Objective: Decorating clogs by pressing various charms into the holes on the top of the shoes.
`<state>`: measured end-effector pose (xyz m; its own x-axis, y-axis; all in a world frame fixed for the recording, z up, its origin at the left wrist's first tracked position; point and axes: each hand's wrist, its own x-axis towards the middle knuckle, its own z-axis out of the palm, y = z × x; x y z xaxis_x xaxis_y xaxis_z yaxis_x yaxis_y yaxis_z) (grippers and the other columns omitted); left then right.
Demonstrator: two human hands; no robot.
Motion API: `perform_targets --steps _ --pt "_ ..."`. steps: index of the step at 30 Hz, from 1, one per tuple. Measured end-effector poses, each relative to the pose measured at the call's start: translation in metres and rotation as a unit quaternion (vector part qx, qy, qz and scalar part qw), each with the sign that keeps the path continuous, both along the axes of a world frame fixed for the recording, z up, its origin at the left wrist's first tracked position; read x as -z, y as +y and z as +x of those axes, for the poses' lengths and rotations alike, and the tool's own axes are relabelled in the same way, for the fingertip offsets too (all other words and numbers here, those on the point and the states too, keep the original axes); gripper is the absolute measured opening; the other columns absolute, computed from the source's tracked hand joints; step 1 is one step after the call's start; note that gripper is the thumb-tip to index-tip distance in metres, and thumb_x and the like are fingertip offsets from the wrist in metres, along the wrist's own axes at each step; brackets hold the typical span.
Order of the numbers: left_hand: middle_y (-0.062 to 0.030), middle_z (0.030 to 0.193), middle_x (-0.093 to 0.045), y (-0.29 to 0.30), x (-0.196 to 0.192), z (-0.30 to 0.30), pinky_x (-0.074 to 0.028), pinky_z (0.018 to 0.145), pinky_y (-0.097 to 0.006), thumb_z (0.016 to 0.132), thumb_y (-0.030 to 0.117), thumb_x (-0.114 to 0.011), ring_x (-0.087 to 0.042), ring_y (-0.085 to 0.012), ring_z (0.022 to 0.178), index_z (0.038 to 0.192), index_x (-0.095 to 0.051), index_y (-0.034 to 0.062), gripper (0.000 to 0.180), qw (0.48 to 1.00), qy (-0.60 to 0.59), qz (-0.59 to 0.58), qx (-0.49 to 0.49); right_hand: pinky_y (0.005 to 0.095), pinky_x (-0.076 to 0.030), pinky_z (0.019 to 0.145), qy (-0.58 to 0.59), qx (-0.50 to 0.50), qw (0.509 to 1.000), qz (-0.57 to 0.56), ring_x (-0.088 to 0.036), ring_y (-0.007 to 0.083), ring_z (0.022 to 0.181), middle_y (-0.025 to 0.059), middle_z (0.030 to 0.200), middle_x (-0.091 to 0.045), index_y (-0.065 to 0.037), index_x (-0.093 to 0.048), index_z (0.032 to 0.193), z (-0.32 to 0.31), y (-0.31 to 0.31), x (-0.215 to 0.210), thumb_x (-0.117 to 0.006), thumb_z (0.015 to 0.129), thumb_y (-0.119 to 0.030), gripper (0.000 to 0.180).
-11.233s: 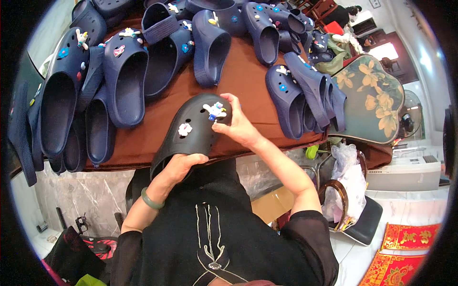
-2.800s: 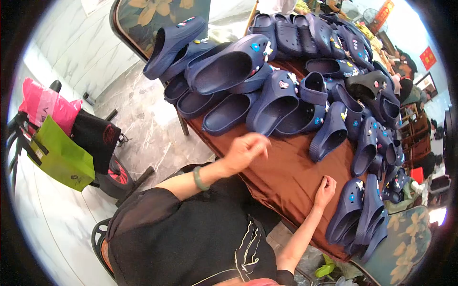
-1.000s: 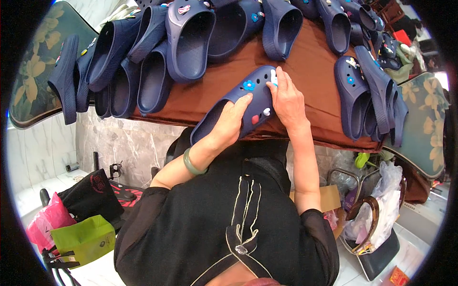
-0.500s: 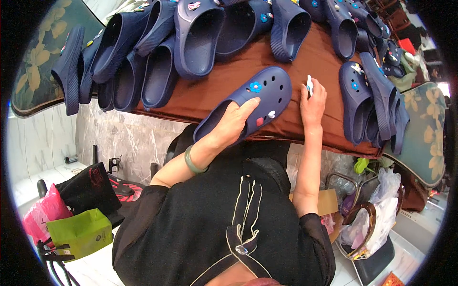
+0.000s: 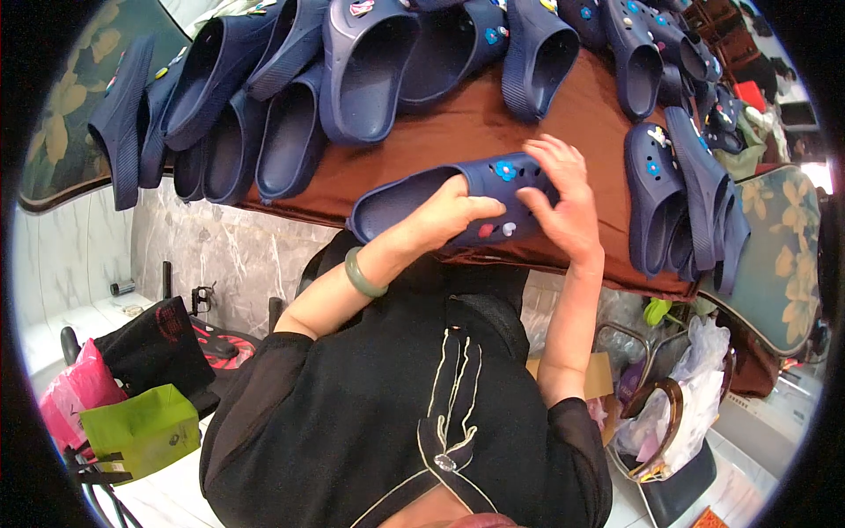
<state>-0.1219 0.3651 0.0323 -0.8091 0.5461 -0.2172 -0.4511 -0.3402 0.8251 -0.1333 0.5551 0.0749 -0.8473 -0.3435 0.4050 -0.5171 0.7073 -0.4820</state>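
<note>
A navy blue clog (image 5: 396, 204) lies sideways in front of me, its toe to the right. My left hand (image 5: 444, 216) is closed on it, fingers inside the opening and thumb pressed on the upper. A blue flower charm (image 5: 504, 171), a red charm (image 5: 486, 231) and a white heart charm (image 5: 508, 230) sit on the upper. Over the toe, my right hand (image 5: 568, 202) has its thumb and fingers apart, covering part of the toe. No small white piece shows in it; its palm side is partly hidden.
Several navy clogs (image 5: 370, 88) line the back of the brown-clothed table (image 5: 352, 167), and more clogs (image 5: 656, 202) stand at the right. Below are a green bag (image 5: 145, 427), a pink bag (image 5: 84, 387) and a basket with plastic bags (image 5: 669, 414).
My right hand, earlier pinching a small white piece beside the clog, has come left onto the toe and its fingers have spread. The clog has turned flatter, its toe lower.
</note>
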Motion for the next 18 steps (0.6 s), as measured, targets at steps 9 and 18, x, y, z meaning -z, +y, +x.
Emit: perform_targets --steps 9,18 --pt "-0.0005 0.071 -0.058 0.0 -0.01 -0.012 -0.043 0.054 -0.022 0.078 0.007 -0.059 -0.053 -0.0088 0.059 0.089 -0.06 0.0043 0.012 0.995 0.043 -0.078 0.05 0.0391 -0.045 0.074 0.051 0.0 0.998 0.028 -0.056 0.0264 0.077 0.0072 0.077 -0.057 -0.007 -0.061 0.081 -0.027 -0.031 0.032 -0.058 0.084 -0.014 0.009" --pt "-0.0024 0.071 -0.061 0.003 0.004 -0.001 -0.044 0.057 -0.024 0.079 0.011 -0.059 -0.057 -0.0096 0.063 0.083 -0.062 -0.0001 0.012 0.99 0.091 -0.107 -0.033 0.0394 -0.048 0.065 0.016 0.055 0.998 0.004 -0.058 0.0292 0.072 0.0113 0.071 -0.058 -0.004 -0.059 0.081 -0.034 -0.039 0.038 -0.052 0.091 -0.013 0.015"
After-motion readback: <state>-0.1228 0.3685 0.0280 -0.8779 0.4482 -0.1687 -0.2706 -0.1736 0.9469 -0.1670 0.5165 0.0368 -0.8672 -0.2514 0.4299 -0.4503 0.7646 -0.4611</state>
